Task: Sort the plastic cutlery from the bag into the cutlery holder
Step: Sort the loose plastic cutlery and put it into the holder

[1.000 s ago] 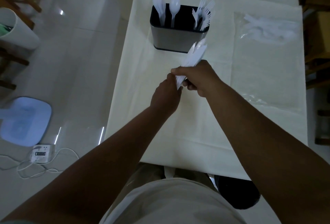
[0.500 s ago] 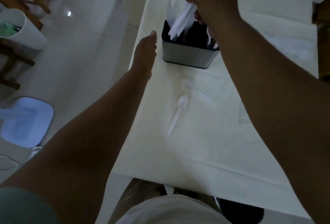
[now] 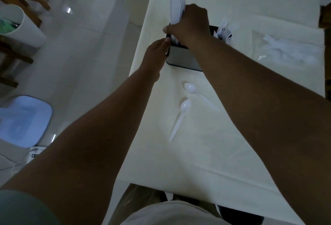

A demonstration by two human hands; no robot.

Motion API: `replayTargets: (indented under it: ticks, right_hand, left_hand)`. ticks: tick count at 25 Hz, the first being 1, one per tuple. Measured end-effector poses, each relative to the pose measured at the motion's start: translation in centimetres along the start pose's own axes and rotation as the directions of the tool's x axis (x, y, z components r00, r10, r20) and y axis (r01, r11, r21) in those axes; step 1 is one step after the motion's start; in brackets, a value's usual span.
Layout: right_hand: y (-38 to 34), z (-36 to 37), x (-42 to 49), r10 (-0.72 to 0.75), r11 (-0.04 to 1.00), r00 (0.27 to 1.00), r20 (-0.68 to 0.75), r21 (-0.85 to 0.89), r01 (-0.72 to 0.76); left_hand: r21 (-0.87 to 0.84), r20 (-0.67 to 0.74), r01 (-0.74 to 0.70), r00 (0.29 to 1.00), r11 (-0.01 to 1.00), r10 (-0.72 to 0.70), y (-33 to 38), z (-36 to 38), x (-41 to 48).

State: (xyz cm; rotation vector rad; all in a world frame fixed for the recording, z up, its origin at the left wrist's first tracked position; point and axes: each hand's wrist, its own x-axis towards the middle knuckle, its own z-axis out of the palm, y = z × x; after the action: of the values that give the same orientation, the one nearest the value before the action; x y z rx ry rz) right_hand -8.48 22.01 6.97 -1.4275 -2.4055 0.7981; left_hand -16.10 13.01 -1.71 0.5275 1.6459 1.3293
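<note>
Right hand (image 3: 191,24) gripping knives (image 3: 176,8) over holder (image 3: 180,58); left hand (image 3: 155,54) against holder's side; two spoons (image 3: 184,108) on tabletop (image 3: 206,153).

A white bin (image 3: 19,27) and blue stool (image 3: 25,120) on the floor (image 3: 86,49)

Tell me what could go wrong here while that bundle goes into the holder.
The right hand pushes a bundle of white cutlery into the left end of the cutlery holder, which stands near the table edge; a hard push might shift it, though the left hand braces its side. Two spoons lie loose on the table and could be forgotten. The bundle's types can't be told, so pieces may be missorted.
</note>
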Motion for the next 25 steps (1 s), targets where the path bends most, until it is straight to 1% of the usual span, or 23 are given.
replayTargets:
  ticks: [2, 4, 6, 9, 11, 13, 15, 16, 18, 19, 20, 21, 23, 24, 25]
  right_hand:
    - [0.1, -0.1, -0.2, 0.013, 1.0, 1.0, 0.017, -0.019, -0.013]
    - [0.0, -0.6, -0.6, 0.02, 0.999, 1.0, 0.012, 0.041, -0.02]
    - [-0.1, -1.3, -0.9, 0.002, 0.998, 1.0, 0.001, 0.055, -0.002]
    - [0.1, -2.4, -1.1, -0.063, 0.998, 0.997, -0.04, 0.019, 0.064]
    - [0.1, -2.6, -1.2, -0.12, 0.992, 0.989, -0.087, -0.058, 0.116]
    - [0.2, -1.8, -1.4, -0.183, 0.97, 0.977, -0.112, -0.182, 0.161]
    - [0.5, -0.5, -1.4, -0.213, 0.931, 0.971, -0.107, -0.324, 0.168]
    - [0.7, 0.0, -1.2, -0.206, 0.918, 0.973, -0.102, -0.365, 0.156]
    - [1.1, 0.2, -0.9, -0.186, 0.917, 0.977, -0.105, -0.376, 0.134]
    - [1.3, 0.2, -0.9, -0.21, 0.917, 0.971, -0.116, -0.367, 0.154]
    - [1.3, 0.1, -1.1, -0.264, 0.907, 0.957, -0.12, -0.369, 0.204]
    - [1.4, 0.2, -1.3, -0.339, 0.878, 0.936, -0.097, -0.389, 0.278]
    - [1.8, 1.0, -1.7, -0.461, 0.793, 0.887, 0.016, -0.441, 0.42]
    - [2.0, 1.4, -1.5, -0.474, 0.773, 0.878, 0.065, -0.447, 0.45]
    - [2.2, 1.6, -1.1, -0.464, 0.775, 0.882, 0.086, -0.442, 0.451]
  left_hand:
    - [0.005, 0.011, -0.007, 1.0, 1.0, 0.007, -0.1, -0.1, 0.0]
    - [0.009, 0.021, -0.018, 1.0, 1.0, 0.018, -0.2, -0.1, 0.1]
    - [0.016, 0.027, -0.034, 0.999, 0.999, 0.033, -0.2, -0.2, 0.1]
    - [0.005, 0.026, -0.036, 0.999, 0.999, 0.036, -0.2, -0.2, 0.1]
    - [0.004, 0.029, -0.032, 0.999, 0.999, 0.032, -0.2, -0.2, 0.1]
    - [0.004, 0.028, -0.028, 0.999, 1.0, 0.028, -0.2, -0.2, 0.0]
    - [0.006, 0.025, -0.026, 0.999, 1.0, 0.025, -0.2, -0.3, 0.1]
    - [0.006, 0.023, -0.024, 0.999, 1.0, 0.024, -0.2, -0.3, 0.1]
    - [0.004, 0.03, -0.034, 0.999, 0.999, 0.034, -0.2, -0.3, 0.0]
    - [0.007, 0.031, -0.038, 0.999, 0.999, 0.038, -0.2, -0.3, 0.0]
    - [0.005, 0.033, -0.041, 0.999, 0.999, 0.041, -0.1, -0.4, -0.1]
    - [0.0, 0.033, -0.04, 0.999, 0.999, 0.04, -0.1, -0.4, -0.1]
    - [-0.007, 0.033, -0.034, 0.999, 0.999, 0.035, -0.2, -0.5, -0.1]
    - [-0.008, 0.031, -0.033, 0.999, 0.999, 0.033, -0.2, -0.4, -0.1]
    - [-0.013, 0.03, -0.031, 0.999, 0.999, 0.031, -0.1, -0.4, -0.1]
